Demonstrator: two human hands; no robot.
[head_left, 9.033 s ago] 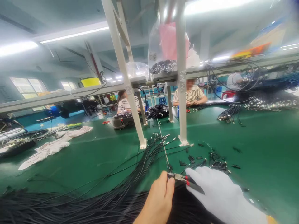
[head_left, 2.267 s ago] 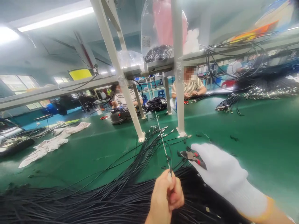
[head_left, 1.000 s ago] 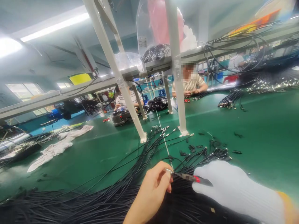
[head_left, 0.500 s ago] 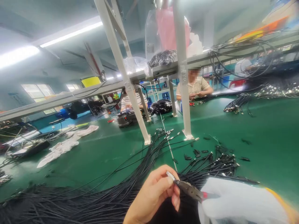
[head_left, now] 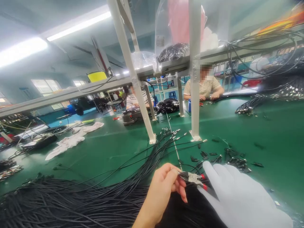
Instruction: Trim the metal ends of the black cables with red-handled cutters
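Note:
My right hand (head_left: 237,193), in a white glove, is closed round the red handles of a pair of pliers (head_left: 194,178). The handles stand somewhat apart, and the jaws point left into the fingertips of my bare left hand (head_left: 163,186). Thumb and fingers of that hand pinch a small cable connector, now mostly hidden by the fingers and jaws. Below and to the left of both hands lies a large heap of black cables (head_left: 78,202). Black connector ends (head_left: 235,160) and loose black pieces are scattered just beyond the glove.
White shelf posts (head_left: 195,79) stand on the green table (head_left: 114,148) ahead. A bundle of cables (head_left: 161,148) runs toward them. White cloth (head_left: 73,139) lies at left, and a coiled cable bundle (head_left: 168,105) farther back. Two people sit across the table.
The pliers have turned and their handles have spread. The connector's metal tip, visible before, is now hidden. Both hands sit slightly farther right in view.

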